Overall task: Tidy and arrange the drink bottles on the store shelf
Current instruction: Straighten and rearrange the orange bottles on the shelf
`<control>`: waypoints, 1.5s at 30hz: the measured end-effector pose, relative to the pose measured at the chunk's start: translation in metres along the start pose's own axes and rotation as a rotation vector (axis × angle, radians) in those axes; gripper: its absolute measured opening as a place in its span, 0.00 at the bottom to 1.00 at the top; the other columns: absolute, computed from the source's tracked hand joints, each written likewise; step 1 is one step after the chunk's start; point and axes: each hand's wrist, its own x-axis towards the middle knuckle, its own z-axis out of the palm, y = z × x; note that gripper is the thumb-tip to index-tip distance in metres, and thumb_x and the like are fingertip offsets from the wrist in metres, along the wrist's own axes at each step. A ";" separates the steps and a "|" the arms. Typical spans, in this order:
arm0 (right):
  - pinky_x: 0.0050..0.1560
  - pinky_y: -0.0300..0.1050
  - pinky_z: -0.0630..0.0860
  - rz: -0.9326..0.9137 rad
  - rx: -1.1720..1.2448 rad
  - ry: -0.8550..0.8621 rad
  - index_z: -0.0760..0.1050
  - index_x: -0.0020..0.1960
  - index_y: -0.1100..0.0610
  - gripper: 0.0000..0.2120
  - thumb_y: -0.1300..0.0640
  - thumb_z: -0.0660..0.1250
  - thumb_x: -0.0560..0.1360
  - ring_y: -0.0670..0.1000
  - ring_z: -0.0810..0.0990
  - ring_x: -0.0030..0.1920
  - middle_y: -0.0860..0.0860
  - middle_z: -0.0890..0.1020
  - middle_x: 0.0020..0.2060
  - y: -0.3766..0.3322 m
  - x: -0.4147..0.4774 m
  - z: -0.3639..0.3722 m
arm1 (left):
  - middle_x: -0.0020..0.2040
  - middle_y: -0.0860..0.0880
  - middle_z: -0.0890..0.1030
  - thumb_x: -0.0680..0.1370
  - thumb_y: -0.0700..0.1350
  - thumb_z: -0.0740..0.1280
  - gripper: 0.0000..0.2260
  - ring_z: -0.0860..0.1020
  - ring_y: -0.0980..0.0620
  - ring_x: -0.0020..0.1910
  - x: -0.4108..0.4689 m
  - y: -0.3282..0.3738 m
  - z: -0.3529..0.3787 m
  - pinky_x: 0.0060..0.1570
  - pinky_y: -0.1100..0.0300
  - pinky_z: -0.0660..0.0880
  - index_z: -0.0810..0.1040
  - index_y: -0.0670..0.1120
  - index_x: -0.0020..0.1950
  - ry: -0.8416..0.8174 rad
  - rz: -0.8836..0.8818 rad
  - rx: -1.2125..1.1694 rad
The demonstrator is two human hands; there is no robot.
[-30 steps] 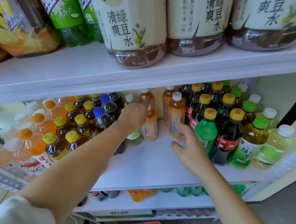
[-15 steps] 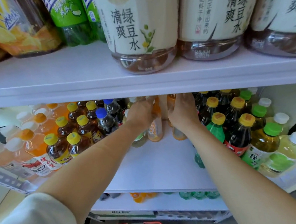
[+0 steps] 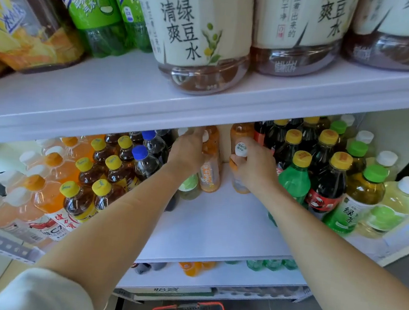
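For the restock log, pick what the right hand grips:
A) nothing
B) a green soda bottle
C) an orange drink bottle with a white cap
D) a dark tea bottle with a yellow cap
C: the right hand curls round the orange drink bottle, whose white cap pokes out above the fingers.
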 end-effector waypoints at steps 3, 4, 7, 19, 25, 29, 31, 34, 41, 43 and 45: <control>0.49 0.54 0.78 0.030 0.209 0.069 0.77 0.57 0.56 0.11 0.57 0.71 0.75 0.58 0.81 0.49 0.55 0.83 0.49 -0.003 -0.022 -0.016 | 0.63 0.41 0.77 0.74 0.40 0.71 0.28 0.75 0.41 0.61 -0.023 0.003 -0.011 0.59 0.49 0.74 0.68 0.44 0.73 0.156 0.054 -0.140; 0.50 0.56 0.78 0.032 0.279 0.090 0.77 0.58 0.55 0.12 0.58 0.70 0.75 0.57 0.81 0.49 0.53 0.83 0.49 -0.005 -0.030 -0.023 | 0.61 0.44 0.79 0.75 0.41 0.69 0.24 0.77 0.45 0.59 -0.036 0.007 -0.014 0.57 0.51 0.75 0.71 0.44 0.71 0.179 0.061 -0.265; 0.54 0.54 0.78 0.017 0.458 0.137 0.76 0.59 0.52 0.12 0.60 0.69 0.76 0.52 0.81 0.50 0.48 0.82 0.49 -0.012 -0.052 -0.042 | 0.56 0.53 0.81 0.75 0.53 0.69 0.22 0.78 0.59 0.53 -0.092 0.018 -0.018 0.52 0.67 0.75 0.76 0.46 0.66 -0.142 -0.007 -0.764; 0.51 0.55 0.80 0.370 1.328 -0.067 0.77 0.58 0.56 0.19 0.48 0.70 0.70 0.59 0.83 0.50 0.63 0.83 0.52 -0.044 -0.103 -0.072 | 0.43 0.44 0.82 0.63 0.50 0.78 0.29 0.78 0.45 0.39 -0.212 0.041 -0.034 0.41 0.49 0.76 0.73 0.43 0.60 -0.465 -0.216 -1.417; 0.63 0.66 0.67 0.301 1.516 -0.464 0.74 0.64 0.59 0.30 0.49 0.77 0.66 0.67 0.74 0.58 0.68 0.74 0.59 -0.037 -0.132 -0.073 | 0.48 0.35 0.82 0.64 0.53 0.79 0.27 0.80 0.38 0.44 -0.227 0.029 -0.042 0.48 0.45 0.78 0.81 0.39 0.56 -0.636 -0.246 -1.643; 0.41 0.49 0.79 0.304 1.316 -0.274 0.78 0.58 0.58 0.23 0.49 0.75 0.67 0.53 0.83 0.45 0.54 0.83 0.45 -0.049 -0.133 -0.074 | 0.46 0.42 0.84 0.59 0.62 0.81 0.29 0.82 0.45 0.42 -0.226 0.026 -0.044 0.54 0.40 0.76 0.85 0.45 0.52 -0.556 -0.303 -1.606; 0.38 0.46 0.80 0.309 1.224 -0.183 0.79 0.56 0.57 0.24 0.47 0.77 0.65 0.50 0.84 0.43 0.52 0.85 0.43 -0.056 -0.134 -0.074 | 0.50 0.45 0.84 0.59 0.64 0.80 0.33 0.82 0.49 0.46 -0.224 0.026 -0.048 0.50 0.48 0.79 0.81 0.50 0.59 -0.485 -0.229 -1.493; 0.38 0.43 0.80 0.335 1.134 -0.055 0.80 0.53 0.55 0.22 0.45 0.74 0.64 0.50 0.85 0.43 0.53 0.86 0.44 -0.064 -0.135 -0.072 | 0.52 0.45 0.81 0.61 0.55 0.82 0.30 0.79 0.46 0.42 -0.226 0.027 -0.050 0.43 0.48 0.76 0.73 0.56 0.59 -0.371 -0.161 -1.348; 0.57 0.65 0.74 0.352 1.334 -0.250 0.74 0.59 0.59 0.22 0.52 0.73 0.69 0.63 0.77 0.53 0.68 0.77 0.55 -0.066 -0.131 -0.078 | 0.49 0.33 0.81 0.65 0.53 0.79 0.30 0.82 0.37 0.42 -0.237 0.023 -0.054 0.45 0.41 0.79 0.77 0.38 0.60 -0.566 -0.398 -1.821; 0.61 0.70 0.70 0.348 1.331 -0.275 0.75 0.59 0.58 0.22 0.53 0.73 0.68 0.65 0.77 0.54 0.71 0.76 0.58 -0.065 -0.130 -0.079 | 0.52 0.32 0.81 0.65 0.55 0.79 0.29 0.83 0.35 0.45 -0.238 0.022 -0.053 0.45 0.44 0.80 0.80 0.39 0.59 -0.628 -0.400 -1.849; 0.53 0.63 0.76 0.342 1.283 -0.240 0.78 0.54 0.57 0.21 0.50 0.74 0.65 0.61 0.80 0.48 0.64 0.81 0.50 -0.067 -0.129 -0.077 | 0.54 0.32 0.81 0.64 0.57 0.79 0.29 0.81 0.34 0.50 -0.239 0.022 -0.050 0.54 0.37 0.75 0.82 0.40 0.57 -0.598 -0.411 -1.821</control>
